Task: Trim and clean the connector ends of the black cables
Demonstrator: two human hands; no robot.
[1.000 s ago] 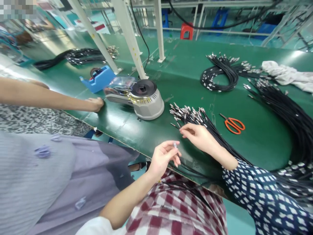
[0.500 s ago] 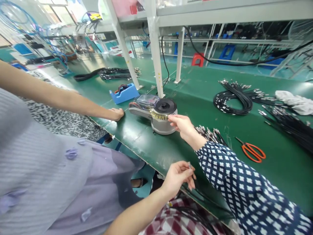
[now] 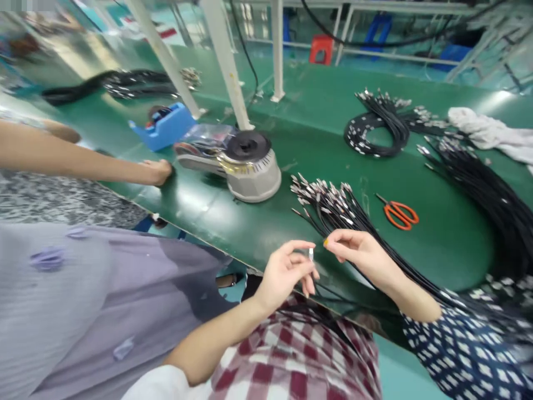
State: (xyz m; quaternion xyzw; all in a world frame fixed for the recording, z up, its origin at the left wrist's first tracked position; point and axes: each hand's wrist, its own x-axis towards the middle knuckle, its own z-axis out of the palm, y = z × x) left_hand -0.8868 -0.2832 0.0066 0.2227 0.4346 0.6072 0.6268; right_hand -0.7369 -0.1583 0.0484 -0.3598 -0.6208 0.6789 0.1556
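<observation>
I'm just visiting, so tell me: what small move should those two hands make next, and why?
Probably the right hand should carry its yellow bit across to the silvery tip pinched in the left hand: the two are close together but not touching. The bit looks like tape, matching the yellow on the grey dispenser.

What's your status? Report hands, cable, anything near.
Left hand pinching silver cable end. Right hand holding yellow scrap, not touching it. Cable bundle just beyond right hand.
</observation>
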